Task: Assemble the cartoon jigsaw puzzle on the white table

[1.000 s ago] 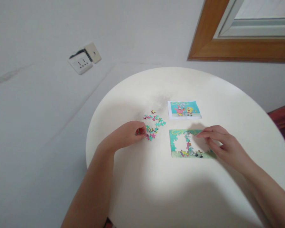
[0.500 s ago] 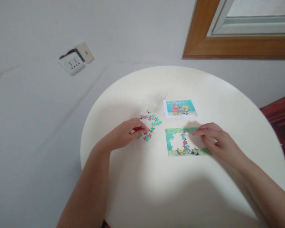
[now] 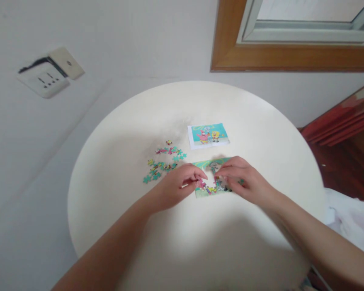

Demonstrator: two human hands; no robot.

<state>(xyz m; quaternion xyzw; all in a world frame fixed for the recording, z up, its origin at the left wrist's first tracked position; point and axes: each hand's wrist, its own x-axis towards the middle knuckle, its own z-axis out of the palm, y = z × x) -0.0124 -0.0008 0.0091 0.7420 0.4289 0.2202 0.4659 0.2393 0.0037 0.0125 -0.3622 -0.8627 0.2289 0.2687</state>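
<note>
A partly assembled jigsaw puzzle (image 3: 210,192) with a cartoon picture lies on the white round table, with a gap inside it. My left hand (image 3: 182,182) is at the puzzle's left side, thumb and fingers pinched on a pink puzzle piece (image 3: 201,183). Over the right part of the puzzle, my right hand (image 3: 241,176) rests with bent fingers and the thumb apart; its fingertips touch near the gap. That hand covers much of the puzzle's right side. Loose puzzle pieces (image 3: 156,171), teal, yellow and pink, lie scattered left of the puzzle.
A printed reference picture (image 3: 209,136) of the same cartoon lies behind the puzzle. The round table (image 3: 124,121) stands by a wall with a socket (image 3: 44,79) and a wood-framed window (image 3: 267,56). White cloth or plastic (image 3: 348,214) is at the right, beyond the table edge.
My left hand has moved right from the loose pieces to the puzzle, carrying a pink piece. The right hand has shifted left over the puzzle, and the camera view has turned right.
</note>
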